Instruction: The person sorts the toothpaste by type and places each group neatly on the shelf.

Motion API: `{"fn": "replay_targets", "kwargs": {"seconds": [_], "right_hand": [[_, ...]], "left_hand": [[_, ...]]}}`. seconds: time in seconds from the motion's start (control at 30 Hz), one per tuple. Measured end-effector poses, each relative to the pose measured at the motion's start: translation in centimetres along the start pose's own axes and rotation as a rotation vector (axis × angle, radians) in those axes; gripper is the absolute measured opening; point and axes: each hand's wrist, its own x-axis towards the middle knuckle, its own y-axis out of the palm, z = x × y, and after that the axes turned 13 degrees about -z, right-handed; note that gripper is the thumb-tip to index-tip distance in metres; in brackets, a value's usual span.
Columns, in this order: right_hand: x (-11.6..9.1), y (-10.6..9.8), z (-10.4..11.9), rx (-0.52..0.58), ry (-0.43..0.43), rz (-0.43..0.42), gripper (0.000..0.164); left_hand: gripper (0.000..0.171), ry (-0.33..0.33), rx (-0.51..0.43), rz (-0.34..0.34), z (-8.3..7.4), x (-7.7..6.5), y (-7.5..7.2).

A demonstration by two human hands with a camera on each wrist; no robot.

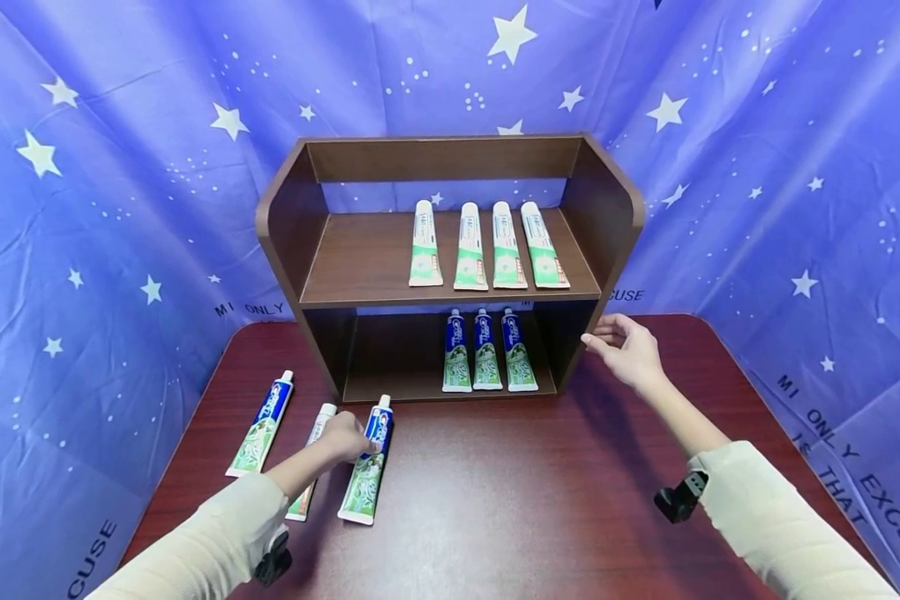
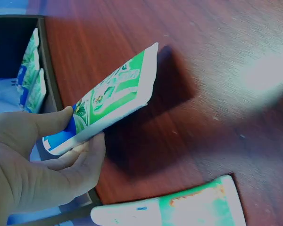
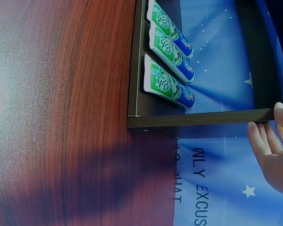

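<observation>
My left hand [image 1: 343, 437] pinches a blue and green toothpaste tube [image 2: 114, 93] between thumb and fingers near its cap end. The left wrist view shows this tube tilted above the table, its flat end raised. Under my left forearm lies a white and green tube [image 2: 198, 207], partly covered in the head view. A second blue and green tube [image 1: 262, 425] lies farther left. My right hand [image 1: 632, 354] holds the right side panel of the brown two-level shelf [image 1: 367, 262]. In the right wrist view, the thumb is at the panel's edge and the fingers touch its outer face.
Several white and green tubes [image 1: 506, 250] lean side by side on the upper level. Three blue and green tubes [image 1: 487, 350] lie on the lower level, toward the right. The dark red table [image 1: 495, 500] ends at a blue star-patterned curtain [image 1: 157, 208].
</observation>
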Motion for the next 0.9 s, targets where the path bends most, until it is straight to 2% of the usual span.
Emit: {"fn": "replay_targets", "kwargs": {"seconds": [0.23,0.37,0.53,0.6,0.83,0.9], "right_hand": [[-0.1,0.0,-0.1,0.005,-0.010,-0.012,0.033],[-0.2,0.0,-0.2,0.001,-0.003,-0.012,0.033],[-0.3,0.1,-0.3,0.004,0.001,-0.010,0.032],[-0.4,0.1,-0.2,0.004,-0.003,-0.011,0.032],[-0.4,0.1,0.1,0.002,-0.014,-0.021,0.032],[-0.4,0.1,0.1,0.001,-0.015,-0.024,0.032]], "left_hand": [[0.020,-0.039,-0.081,0.061,-2.0,0.6,0.5],[0.019,-0.075,-0.129,0.110,-2.7,1.1,1.1],[0.019,-0.117,-0.181,0.173,-3.0,1.6,1.6],[0.018,-0.137,-0.231,0.205,-3.1,1.8,1.7],[0.013,-0.145,-0.348,0.325,-2.9,3.0,2.1],[0.013,-0.168,-0.393,0.360,-2.9,3.3,2.1]]}}
